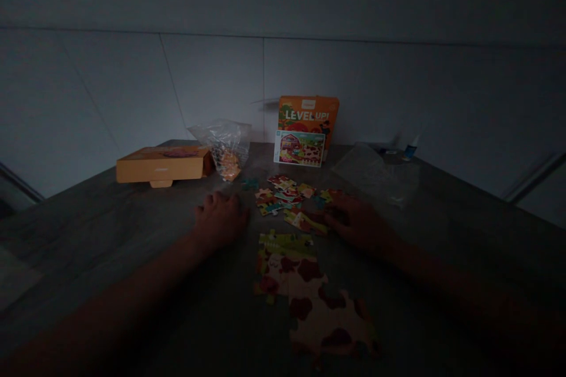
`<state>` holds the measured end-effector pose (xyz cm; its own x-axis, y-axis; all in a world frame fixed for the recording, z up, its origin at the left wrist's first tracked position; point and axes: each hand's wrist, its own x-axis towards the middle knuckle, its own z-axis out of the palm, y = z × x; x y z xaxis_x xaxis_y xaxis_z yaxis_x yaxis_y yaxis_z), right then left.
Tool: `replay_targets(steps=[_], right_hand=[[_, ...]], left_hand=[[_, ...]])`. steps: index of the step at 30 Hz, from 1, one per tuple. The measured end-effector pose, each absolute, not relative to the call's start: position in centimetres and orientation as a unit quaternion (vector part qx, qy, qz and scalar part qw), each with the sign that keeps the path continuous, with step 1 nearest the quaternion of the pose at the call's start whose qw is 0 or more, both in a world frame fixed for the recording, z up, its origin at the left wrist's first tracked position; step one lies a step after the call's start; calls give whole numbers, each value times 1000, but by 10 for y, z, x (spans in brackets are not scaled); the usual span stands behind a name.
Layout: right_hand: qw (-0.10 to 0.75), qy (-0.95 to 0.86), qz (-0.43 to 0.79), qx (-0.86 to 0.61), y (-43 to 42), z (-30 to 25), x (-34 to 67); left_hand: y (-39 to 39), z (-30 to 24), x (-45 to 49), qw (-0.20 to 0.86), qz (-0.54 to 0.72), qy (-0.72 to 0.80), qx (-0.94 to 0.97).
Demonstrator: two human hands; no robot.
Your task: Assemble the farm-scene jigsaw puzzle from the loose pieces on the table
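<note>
Jigsaw pieces (pixel 289 193) lie in a loose heap in the middle of the table. Closer to me is a joined section of puzzle (pixel 305 274) showing a brown-spotted cow on green. My left hand (pixel 221 219) rests on the table left of the heap, fingers loosely spread and holding nothing. On the right side of the heap, my right hand (pixel 360 222) has its thumb and fingers closed at the end of a green and brown puzzle piece (pixel 303 221). Dim light partly hides its fingertips.
An orange "LEVEL UP!" box (pixel 309 112) stands at the back with a farm picture card (pixel 299 148) before it. An orange box (pixel 161 166) and a plastic bag of orange pieces (pixel 230 156) sit left. Clear plastic (pixel 375 171) and a small bottle (pixel 411 148) are right.
</note>
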<state>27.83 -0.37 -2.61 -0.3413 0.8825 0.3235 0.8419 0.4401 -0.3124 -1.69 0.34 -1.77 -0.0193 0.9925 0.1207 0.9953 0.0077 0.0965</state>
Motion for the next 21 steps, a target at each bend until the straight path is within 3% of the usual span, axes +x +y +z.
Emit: replay_targets(steps=[13,21], right_hand=[[226,-826,51,-513,-4,-25,277],[231,-828,72,-505,-7,-25,269]], left_hand=[[19,-22,-20,-33,-239,-598,-764],[36,-31,-23,-17,-182,-593,-784]])
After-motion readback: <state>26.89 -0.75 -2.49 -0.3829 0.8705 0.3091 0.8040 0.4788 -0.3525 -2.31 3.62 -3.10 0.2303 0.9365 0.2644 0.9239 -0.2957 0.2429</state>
